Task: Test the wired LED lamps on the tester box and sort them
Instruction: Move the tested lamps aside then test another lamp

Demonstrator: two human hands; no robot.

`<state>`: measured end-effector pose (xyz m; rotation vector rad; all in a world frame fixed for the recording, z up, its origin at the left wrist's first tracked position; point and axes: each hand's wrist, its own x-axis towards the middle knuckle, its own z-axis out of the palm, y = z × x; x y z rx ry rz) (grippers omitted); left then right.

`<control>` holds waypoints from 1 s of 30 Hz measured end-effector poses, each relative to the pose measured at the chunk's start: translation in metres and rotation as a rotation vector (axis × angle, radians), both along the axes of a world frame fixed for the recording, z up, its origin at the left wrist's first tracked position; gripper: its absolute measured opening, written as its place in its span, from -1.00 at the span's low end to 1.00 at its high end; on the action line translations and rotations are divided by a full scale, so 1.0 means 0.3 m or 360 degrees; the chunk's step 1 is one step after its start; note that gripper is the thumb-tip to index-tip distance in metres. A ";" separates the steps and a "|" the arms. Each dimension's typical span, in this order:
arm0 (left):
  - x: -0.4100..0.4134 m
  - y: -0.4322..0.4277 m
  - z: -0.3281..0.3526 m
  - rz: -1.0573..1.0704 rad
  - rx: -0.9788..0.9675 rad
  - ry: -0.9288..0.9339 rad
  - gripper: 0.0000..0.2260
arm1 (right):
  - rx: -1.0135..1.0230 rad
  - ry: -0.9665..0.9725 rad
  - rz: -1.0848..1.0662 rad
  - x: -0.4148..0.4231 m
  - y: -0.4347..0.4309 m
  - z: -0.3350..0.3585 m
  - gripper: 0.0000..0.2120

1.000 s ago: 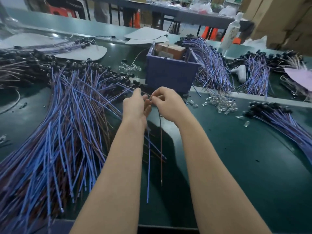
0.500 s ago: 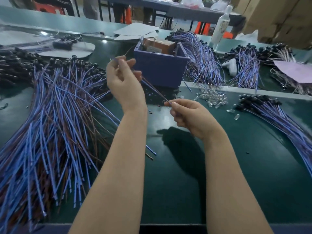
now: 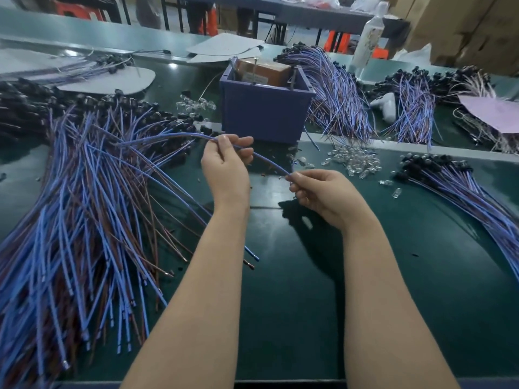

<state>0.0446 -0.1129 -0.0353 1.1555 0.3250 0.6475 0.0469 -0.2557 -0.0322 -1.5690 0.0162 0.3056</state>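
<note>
Beside the big pile of lamps [image 3: 84, 206], the left hand [image 3: 224, 169] pinches one blue wire [image 3: 269, 162] arcing out of it. The right hand [image 3: 323, 195] pinches the wire's free end, probably to guide it onto the tester box [image 3: 264, 113] just behind. A smaller bundle [image 3: 463, 186] lies far right, seemingly sorted.

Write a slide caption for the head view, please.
Left hand and right hand hold one blue wire near the blue box.

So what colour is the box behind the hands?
Bluish purple box; it shows best in the head view.
</note>
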 end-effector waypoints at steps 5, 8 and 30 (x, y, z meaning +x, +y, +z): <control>0.005 0.002 -0.001 0.0093 -0.0099 0.0004 -0.74 | 0.0358 0.0103 -0.0144 0.003 -0.014 0.006 -0.88; 0.005 0.016 -0.002 0.0150 -0.0164 0.0007 -0.74 | 0.0332 0.0072 -0.0234 0.004 -0.017 0.001 -0.89; -0.040 -0.027 0.028 0.0233 0.0588 -0.0185 -0.81 | -0.0250 -0.0708 -0.0587 -0.002 0.076 0.026 -0.80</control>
